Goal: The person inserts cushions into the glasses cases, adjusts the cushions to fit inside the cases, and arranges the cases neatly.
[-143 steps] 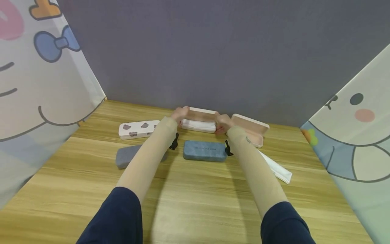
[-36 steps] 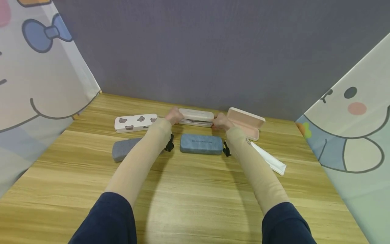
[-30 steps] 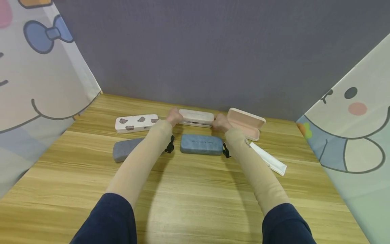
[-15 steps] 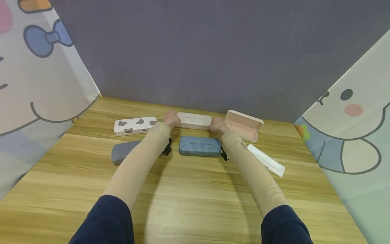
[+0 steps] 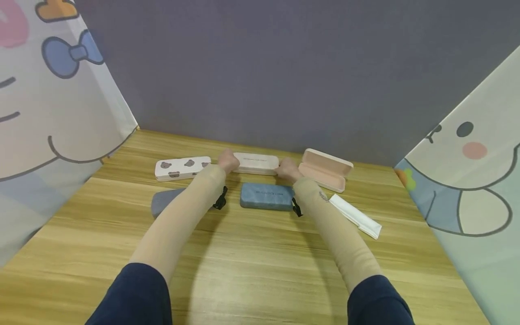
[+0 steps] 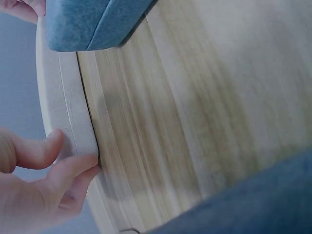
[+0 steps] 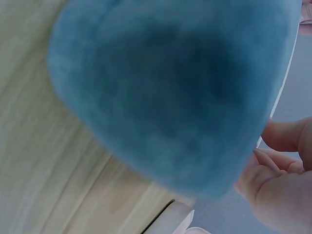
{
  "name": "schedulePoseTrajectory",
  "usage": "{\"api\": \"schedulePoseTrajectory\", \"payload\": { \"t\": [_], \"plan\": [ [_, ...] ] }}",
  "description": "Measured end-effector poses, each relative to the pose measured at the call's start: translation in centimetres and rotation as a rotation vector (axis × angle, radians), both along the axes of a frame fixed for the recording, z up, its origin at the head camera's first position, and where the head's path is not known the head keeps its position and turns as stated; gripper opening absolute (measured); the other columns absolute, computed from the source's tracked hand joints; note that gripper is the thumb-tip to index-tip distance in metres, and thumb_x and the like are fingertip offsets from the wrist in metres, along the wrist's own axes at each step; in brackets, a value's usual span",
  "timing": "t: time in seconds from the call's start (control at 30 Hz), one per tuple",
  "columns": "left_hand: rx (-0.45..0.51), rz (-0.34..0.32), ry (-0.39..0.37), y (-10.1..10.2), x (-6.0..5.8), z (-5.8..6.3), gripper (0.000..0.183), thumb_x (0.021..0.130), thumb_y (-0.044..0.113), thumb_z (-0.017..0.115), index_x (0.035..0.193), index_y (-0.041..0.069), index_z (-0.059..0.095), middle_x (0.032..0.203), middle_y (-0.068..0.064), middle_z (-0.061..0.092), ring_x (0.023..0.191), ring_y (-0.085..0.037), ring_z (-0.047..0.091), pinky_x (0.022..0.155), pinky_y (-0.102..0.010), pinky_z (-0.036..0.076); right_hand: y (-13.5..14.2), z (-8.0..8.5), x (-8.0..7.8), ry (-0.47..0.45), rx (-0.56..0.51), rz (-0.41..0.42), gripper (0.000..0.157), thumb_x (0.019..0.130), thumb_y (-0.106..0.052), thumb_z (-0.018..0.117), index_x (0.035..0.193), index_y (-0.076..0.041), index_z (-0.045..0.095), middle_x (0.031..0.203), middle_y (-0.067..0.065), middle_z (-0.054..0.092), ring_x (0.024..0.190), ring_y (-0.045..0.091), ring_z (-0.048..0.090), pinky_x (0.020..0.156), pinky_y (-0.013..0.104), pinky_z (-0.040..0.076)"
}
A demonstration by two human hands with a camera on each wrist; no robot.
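Observation:
A closed white glasses case [image 5: 257, 163] lies at the back of the table, with a hand at each end. My left hand [image 5: 228, 161] holds its left end; the left wrist view shows the left thumb [image 6: 41, 150] on the case's lid and curled fingers at its corner. My right hand [image 5: 288, 170] grips the right end. In the right wrist view a blurred blue glasses case [image 7: 170, 97] hides most of the white case, while the right hand's thumb and fingers [image 7: 282, 136] show at its edge. That blue case lies just in front of the white one.
An opened pale pink case [image 5: 325, 169] stands to the right, with a folded white cloth [image 5: 355, 216] before it. Left lie a bear-print case [image 5: 178, 169] and a grey case [image 5: 164, 201], partly hidden by my left arm. A grey wall [image 5: 260, 76] borders the table behind.
The white case stood open with a folded white cloth inside; its lid has come down and it is now closed. Both hands have stayed at its ends, shifting slightly left with it.

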State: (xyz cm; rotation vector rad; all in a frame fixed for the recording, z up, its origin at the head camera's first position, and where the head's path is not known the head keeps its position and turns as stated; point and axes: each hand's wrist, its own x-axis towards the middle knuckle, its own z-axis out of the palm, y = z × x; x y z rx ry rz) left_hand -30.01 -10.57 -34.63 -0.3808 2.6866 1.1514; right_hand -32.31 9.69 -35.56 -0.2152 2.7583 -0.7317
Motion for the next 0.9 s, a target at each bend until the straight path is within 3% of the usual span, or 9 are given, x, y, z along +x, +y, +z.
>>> {"api": "schedulePoseTrajectory", "payload": {
  "t": [0.1, 0.17, 0.3, 0.4, 0.7, 0.73, 0.8, 0.87, 0.9],
  "plan": [
    [-0.01, -0.01, -0.001, -0.1, 0.2, 0.2, 0.058, 0.085, -0.008, 0.04, 0.143, -0.005, 0.037, 0.149, -0.018, 0.041, 0.092, -0.025, 0.048, 0.055, -0.024, 0.036, -0.2, 0.0, 0.1, 0.017, 0.017, 0.006, 0.026, 0.09, -0.011, 0.057, 0.064, -0.008, 0.052, 0.052, -0.004, 0.038, 0.048, 0.01, 0.033, 0.048, 0.02, 0.028],
    [0.0, -0.008, 0.0, -0.2, 0.3, 0.3, 0.058, 0.084, -0.009, 0.041, 0.143, -0.006, 0.037, 0.148, -0.019, 0.042, 0.083, -0.022, 0.047, 0.052, -0.022, 0.036, -0.3, 0.1, 0.2, 0.02, 0.011, 0.001, 0.021, 0.089, -0.011, 0.058, 0.07, -0.004, 0.059, 0.052, -0.003, 0.04, 0.048, 0.01, 0.033, 0.048, 0.02, 0.028],
    [0.02, -0.005, -0.014, -0.3, 0.2, 0.2, 0.045, 0.085, -0.01, 0.041, 0.129, -0.01, 0.049, 0.137, -0.022, 0.05, 0.058, -0.014, 0.033, 0.046, -0.022, 0.032, -0.4, 0.1, 0.4, 0.016, -0.015, -0.007, 0.016, 0.088, -0.01, 0.06, 0.086, 0.003, 0.069, 0.054, -0.003, 0.046, 0.048, 0.01, 0.037, 0.047, 0.02, 0.031],
    [0.035, -0.01, -0.029, -0.4, 0.2, 0.2, 0.042, 0.085, -0.01, 0.039, 0.124, -0.011, 0.052, 0.136, -0.022, 0.049, 0.05, -0.01, 0.025, 0.044, -0.022, 0.029, -0.4, 0.1, 0.5, 0.004, -0.032, -0.008, 0.016, 0.088, -0.01, 0.059, 0.087, 0.004, 0.068, 0.054, -0.003, 0.045, 0.049, 0.01, 0.037, 0.048, 0.02, 0.032],
    [0.001, -0.065, -0.007, -0.5, 0.4, 0.6, 0.019, 0.086, -0.007, 0.036, 0.093, -0.005, 0.054, 0.113, -0.02, 0.057, 0.054, -0.011, 0.026, 0.047, -0.023, 0.03, -0.1, 0.6, 0.7, -0.037, -0.084, -0.007, 0.024, 0.093, -0.013, 0.058, 0.072, -0.002, 0.056, 0.058, 0.002, 0.049, 0.052, 0.014, 0.042, 0.052, 0.022, 0.035],
    [-0.029, -0.077, 0.012, -0.4, 0.5, 0.7, 0.023, 0.086, -0.007, 0.036, 0.098, -0.006, 0.056, 0.114, -0.02, 0.058, 0.057, -0.011, 0.036, 0.051, -0.022, 0.036, 0.0, 0.7, 0.7, -0.047, -0.086, -0.006, 0.023, 0.093, -0.014, 0.058, 0.074, -0.001, 0.056, 0.062, 0.004, 0.051, 0.055, 0.015, 0.045, 0.054, 0.024, 0.038],
    [-0.071, -0.081, 0.039, -0.2, 0.5, 1.0, 0.025, 0.087, -0.006, 0.036, 0.102, -0.006, 0.055, 0.109, -0.017, 0.056, 0.063, -0.013, 0.038, 0.056, -0.025, 0.038, 0.2, 1.2, 1.0, -0.055, -0.072, -0.002, 0.02, 0.093, -0.015, 0.059, 0.087, 0.003, 0.06, 0.079, 0.012, 0.059, 0.07, 0.021, 0.055, 0.064, 0.027, 0.046],
    [-0.098, -0.069, 0.076, 0.2, 0.3, 1.1, 0.015, 0.087, -0.006, 0.037, 0.088, -0.002, 0.052, 0.09, -0.013, 0.052, 0.063, -0.016, 0.039, 0.058, -0.026, 0.039, 0.5, 1.9, 1.4, -0.068, -0.069, 0.004, 0.031, 0.094, -0.017, 0.058, 0.11, 0.009, 0.058, 0.108, 0.023, 0.062, 0.093, 0.028, 0.058, 0.081, 0.033, 0.051],
    [-0.103, -0.06, 0.102, 0.5, 0.3, 1.2, 0.018, 0.088, -0.006, 0.038, 0.095, -0.004, 0.054, 0.091, -0.013, 0.054, 0.065, -0.017, 0.042, 0.06, -0.027, 0.041, 0.7, 2.3, 1.6, -0.068, -0.059, 0.011, 0.04, 0.095, -0.017, 0.056, 0.122, 0.011, 0.053, 0.123, 0.026, 0.057, 0.106, 0.032, 0.057, 0.091, 0.037, 0.05]
  ]
}}
